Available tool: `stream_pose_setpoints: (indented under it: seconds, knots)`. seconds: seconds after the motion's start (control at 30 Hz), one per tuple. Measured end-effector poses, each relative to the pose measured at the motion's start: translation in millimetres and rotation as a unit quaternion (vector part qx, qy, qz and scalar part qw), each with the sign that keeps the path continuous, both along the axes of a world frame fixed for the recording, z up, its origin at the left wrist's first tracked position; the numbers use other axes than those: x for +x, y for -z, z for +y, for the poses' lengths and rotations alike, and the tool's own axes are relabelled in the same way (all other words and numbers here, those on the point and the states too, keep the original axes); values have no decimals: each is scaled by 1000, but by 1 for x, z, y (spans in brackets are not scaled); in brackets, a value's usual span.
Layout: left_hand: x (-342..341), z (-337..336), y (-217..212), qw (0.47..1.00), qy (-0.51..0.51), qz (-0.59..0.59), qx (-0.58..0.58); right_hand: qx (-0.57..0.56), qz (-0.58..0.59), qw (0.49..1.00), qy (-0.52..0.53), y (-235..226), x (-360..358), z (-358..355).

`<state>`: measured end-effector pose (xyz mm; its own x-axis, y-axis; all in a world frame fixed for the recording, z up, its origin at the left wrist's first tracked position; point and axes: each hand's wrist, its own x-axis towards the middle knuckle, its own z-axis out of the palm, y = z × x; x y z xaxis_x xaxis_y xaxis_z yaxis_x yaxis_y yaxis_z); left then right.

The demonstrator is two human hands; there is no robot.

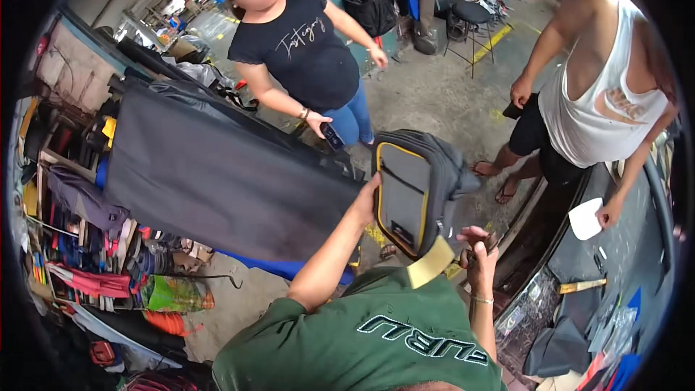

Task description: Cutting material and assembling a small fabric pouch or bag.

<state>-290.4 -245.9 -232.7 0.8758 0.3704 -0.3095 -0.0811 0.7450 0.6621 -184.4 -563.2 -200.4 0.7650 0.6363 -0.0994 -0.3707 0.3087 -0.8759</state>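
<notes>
A grey and black backpack [402,199] with yellow piping and a front zip hangs upright in front of me. My left hand [367,204] is closed on its left edge, the fingertips hidden behind it. To the right of the bag, my right hand [481,259] is raised, its fingers curled round a small dark tool [489,243] whose kind I cannot make out. Between that hand and my green shirt is a flat pale yellow piece [430,262]; whether the hand touches it is unclear.
Dark sheet material covers a long table [232,174] on the left. A shelf [108,246] below holds fabric rolls and scraps. One person [297,51] stands ahead with a phone; another [601,94] stands at right, touching white paper [585,219] on a cluttered worktop [615,253]. A stool [469,14] stands behind.
</notes>
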Motion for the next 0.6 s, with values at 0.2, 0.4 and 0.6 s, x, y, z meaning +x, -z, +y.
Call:
stream_pose_setpoints:
  seconds: [0.2, 0.4, 0.6]
  knots:
    - [24, -37, -8, 997, -16, 1, 69, -81, -95, 991, 44, 1, 7, -11]
    - [31, -55, -10, 995, 33, 27, 86, -63, -44, 993, 87, 8, 2, -25]
    - [36, -65, -25, 994, 42, 42, 95, -179, -56, 979, 81, 1, -8, -25]
